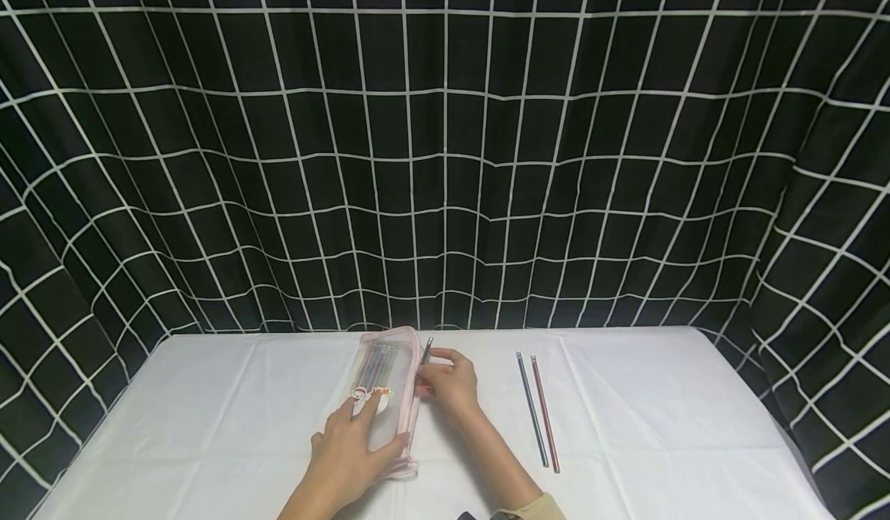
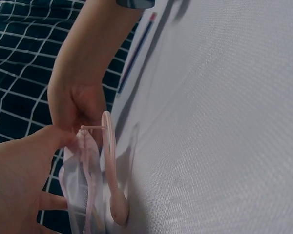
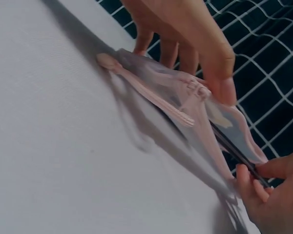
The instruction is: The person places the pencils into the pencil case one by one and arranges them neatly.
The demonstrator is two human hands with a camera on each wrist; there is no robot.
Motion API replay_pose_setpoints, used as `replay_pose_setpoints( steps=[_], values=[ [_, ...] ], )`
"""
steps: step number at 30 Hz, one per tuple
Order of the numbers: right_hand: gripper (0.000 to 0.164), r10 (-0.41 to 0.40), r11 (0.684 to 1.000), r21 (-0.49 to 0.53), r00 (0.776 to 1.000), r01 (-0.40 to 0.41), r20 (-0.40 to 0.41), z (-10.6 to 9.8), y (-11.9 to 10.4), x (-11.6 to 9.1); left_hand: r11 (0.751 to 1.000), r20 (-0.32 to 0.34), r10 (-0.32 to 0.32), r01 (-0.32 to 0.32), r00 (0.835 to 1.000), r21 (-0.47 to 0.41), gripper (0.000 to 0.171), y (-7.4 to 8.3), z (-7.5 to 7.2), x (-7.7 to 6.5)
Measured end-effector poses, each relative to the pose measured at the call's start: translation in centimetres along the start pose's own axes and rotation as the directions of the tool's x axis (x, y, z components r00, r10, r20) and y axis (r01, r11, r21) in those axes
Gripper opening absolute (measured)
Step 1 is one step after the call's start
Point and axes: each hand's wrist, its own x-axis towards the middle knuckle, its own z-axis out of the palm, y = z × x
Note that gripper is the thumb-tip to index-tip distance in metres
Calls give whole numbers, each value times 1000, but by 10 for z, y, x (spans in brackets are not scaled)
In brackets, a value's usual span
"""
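Note:
A translucent pencil case [image 1: 386, 432] with pink zip trim lies toward the table's left-middle, a cartoon sticker [image 1: 378, 398] on its face. Through its side show several pencils [image 1: 375, 365]. My left hand [image 1: 346, 454] rests across the lower part of the case, fingers spread on its face and thumb along the zip edge. My right hand [image 1: 450, 385] pinches a dark pencil [image 3: 232, 148] between thumb and fingers at the case's unzipped edge. One end of this pencil reaches inside the opening, seen in the right wrist view. A pink strap [image 2: 109, 156] hangs by the zip end.
To the right of my right forearm, a blue pencil [image 1: 532, 412] and a red pencil [image 1: 545, 416] lie nearly side by side on the white tablecloth [image 1: 647, 419]. A black curtain with white grid lines [image 1: 445, 157] surrounds the table at the back and sides.

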Motion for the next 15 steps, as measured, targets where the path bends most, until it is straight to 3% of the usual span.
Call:
replay_pose_setpoints(
  steps=[15],
  values=[
    [48,-7,999,-47,999,5,-45,10,6,-5,1000,-7,1,-1,1000,8,81,0,2,0]
  ],
)
